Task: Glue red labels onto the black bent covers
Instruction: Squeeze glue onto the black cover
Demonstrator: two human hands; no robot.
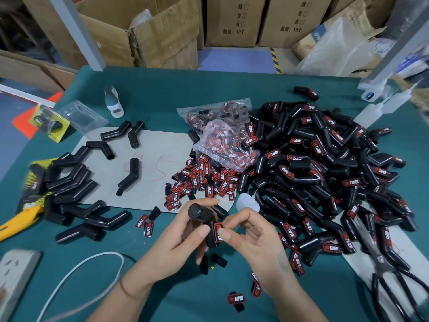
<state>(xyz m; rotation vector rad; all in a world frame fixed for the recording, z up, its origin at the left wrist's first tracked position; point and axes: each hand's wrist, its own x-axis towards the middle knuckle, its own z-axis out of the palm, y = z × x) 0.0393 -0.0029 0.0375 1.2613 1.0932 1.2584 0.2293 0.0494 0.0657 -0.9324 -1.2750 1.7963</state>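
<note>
Now the labelled covers' heap (325, 173) fills the desk's (162, 94) right side; near its front edge my left hand (185, 235) grips a black bent cover (204, 219), my right hand (253, 238) apparently pinching a red label (218, 232) against it.

1. Right half of the frame: a heap of labelled covers (325, 173) blocks the table (162, 94); scissors (380, 259) lie at lower right.
2. Centre: loose labels (199, 180); bare grey board (162, 145) at centre left.
3. Lower left: power strip (16, 273) and white cable (92, 263); open green cloth at lower centre.
</note>
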